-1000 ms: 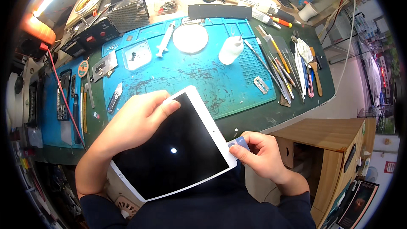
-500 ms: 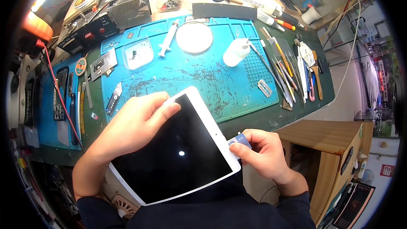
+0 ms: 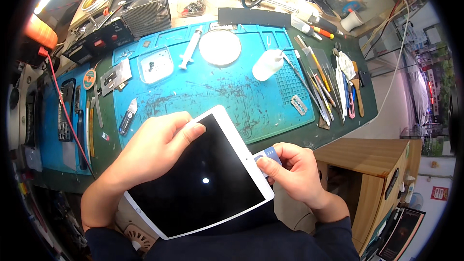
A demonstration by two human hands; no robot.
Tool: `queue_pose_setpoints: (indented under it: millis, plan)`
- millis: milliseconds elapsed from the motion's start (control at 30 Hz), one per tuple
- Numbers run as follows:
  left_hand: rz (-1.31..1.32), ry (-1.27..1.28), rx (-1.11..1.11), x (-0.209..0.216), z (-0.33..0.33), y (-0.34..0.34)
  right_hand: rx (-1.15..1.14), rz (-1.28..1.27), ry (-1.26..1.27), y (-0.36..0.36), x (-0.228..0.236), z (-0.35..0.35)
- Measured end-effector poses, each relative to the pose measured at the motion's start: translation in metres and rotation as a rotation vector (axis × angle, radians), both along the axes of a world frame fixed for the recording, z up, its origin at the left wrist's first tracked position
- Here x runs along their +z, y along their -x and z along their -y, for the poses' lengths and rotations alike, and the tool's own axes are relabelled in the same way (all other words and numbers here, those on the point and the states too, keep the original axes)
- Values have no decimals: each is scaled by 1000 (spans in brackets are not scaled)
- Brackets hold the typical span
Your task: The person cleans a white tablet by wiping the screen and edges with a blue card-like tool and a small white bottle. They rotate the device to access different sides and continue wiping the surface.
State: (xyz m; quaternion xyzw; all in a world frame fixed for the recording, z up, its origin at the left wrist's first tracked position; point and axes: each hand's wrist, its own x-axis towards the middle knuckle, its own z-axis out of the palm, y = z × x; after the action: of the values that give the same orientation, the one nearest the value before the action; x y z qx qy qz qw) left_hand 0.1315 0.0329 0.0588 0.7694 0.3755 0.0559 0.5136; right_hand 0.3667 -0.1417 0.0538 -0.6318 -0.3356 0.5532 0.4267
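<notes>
The white-framed tablet [image 3: 208,183] is held aslant, screen up, near the person's body at the front of the surface [image 3: 309,137]. The left hand [image 3: 157,140] grasps its left long side, thumb lying on the glass; the right hand [image 3: 299,169] pinches a thin blue card [image 3: 272,154] against its right long side. Whether the card's tip sits inside the seam cannot be told. Pushing or twisting it too hard could crack the glass; a slack left grip could let the tablet slip. Beyond the tablet, to its right, a bare razor blade [image 3: 298,105] could cut a straying finger.
</notes>
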Motion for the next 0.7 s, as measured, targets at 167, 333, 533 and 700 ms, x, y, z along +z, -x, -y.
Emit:
queue_pose_setpoints:
  millis: [167, 333, 533, 700]
  plan:
    - [-63, 30, 2, 7, -2, -2, -31, -24, -29, 1, -6, 0]
    - [-49, 8, 1, 7, -2, -2, -54, 63, -72, 4, -12, 2]
    - [-44, 0, 12, 6, -2, -1, -78, 86, -96, 5, -13, 1]
    - [-44, -18, 21, 7, 0, -3, -45, 139, -75, 3, -10, -6]
